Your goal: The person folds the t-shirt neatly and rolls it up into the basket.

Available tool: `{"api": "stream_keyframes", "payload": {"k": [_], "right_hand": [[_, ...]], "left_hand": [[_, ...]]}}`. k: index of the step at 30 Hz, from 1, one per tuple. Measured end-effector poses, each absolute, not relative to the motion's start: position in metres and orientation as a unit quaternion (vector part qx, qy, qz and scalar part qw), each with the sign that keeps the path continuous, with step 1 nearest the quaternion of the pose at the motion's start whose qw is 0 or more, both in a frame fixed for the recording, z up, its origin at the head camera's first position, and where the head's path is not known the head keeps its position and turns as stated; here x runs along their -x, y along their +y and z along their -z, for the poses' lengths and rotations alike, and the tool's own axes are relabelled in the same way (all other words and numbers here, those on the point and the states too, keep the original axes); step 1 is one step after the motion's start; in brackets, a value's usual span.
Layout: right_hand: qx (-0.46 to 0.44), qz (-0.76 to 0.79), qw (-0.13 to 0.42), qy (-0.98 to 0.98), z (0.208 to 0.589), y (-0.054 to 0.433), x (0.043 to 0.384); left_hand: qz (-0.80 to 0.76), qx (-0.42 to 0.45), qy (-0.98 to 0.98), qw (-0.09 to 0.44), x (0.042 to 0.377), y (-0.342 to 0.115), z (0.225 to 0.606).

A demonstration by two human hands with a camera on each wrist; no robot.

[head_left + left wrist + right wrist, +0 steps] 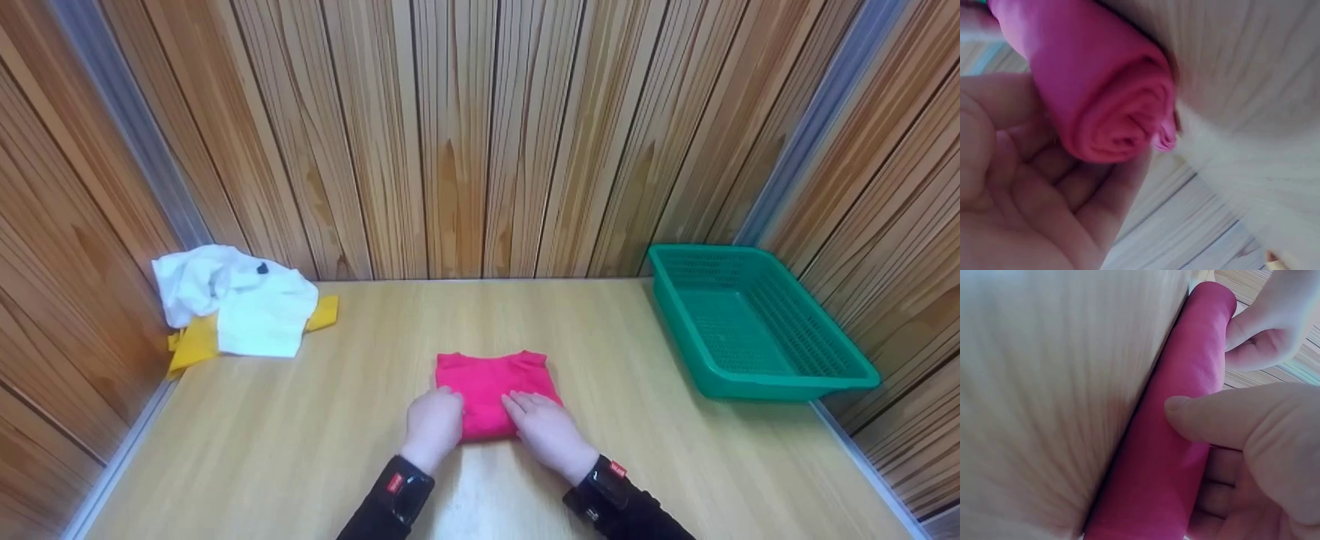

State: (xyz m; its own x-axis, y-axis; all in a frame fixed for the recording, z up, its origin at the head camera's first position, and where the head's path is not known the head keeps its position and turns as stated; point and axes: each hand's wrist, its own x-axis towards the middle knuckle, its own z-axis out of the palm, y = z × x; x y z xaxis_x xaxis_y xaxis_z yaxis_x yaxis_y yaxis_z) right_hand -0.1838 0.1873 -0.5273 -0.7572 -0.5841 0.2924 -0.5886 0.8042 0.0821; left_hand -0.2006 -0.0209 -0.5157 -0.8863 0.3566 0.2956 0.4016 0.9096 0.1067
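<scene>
A pink shirt (489,379) lies at the middle of the table, its near part wound into a roll and its far edge flat with a dipped neckline. My left hand (436,424) holds the roll's left end; the left wrist view shows its spiral layers (1123,126) with fingers curved about them. My right hand (551,435) grips the roll farther right. From the right wrist view, the thumb (1207,417) presses the near side of the pink roll (1145,489) and the other fingers lie over its far side, partly hidden.
At the back left, a white garment (266,319) with a small dark mark is heaped over a yellow cloth (196,343). A green plastic basket (780,384) stands at the right, near the corner. Wood-panelled walls (457,150) enclose the table at the back and both sides.
</scene>
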Motion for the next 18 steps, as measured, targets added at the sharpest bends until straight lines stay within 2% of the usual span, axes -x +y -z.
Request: {"api": "stream_keyframes", "payload": {"k": [3, 7, 18], "right_hand": [[-0.314, -0.012, 0.15, -0.937, 0.528, 0.188, 0.185], [-0.311, -0.022, 0.137, -0.94, 0.529, 0.189, 0.186], [-0.309, -0.048, 0.131, -0.941, 0.528, 0.19, 0.188]], "left_hand": [[0.051, 0.207, -0.961, 0.177, 0.192, -0.019, 0.516], [0.052, 0.218, -0.954, 0.198, 0.182, -0.019, 0.517], [-0.007, 0.223, -0.955, 0.196, 0.175, -0.019, 0.523]]}}
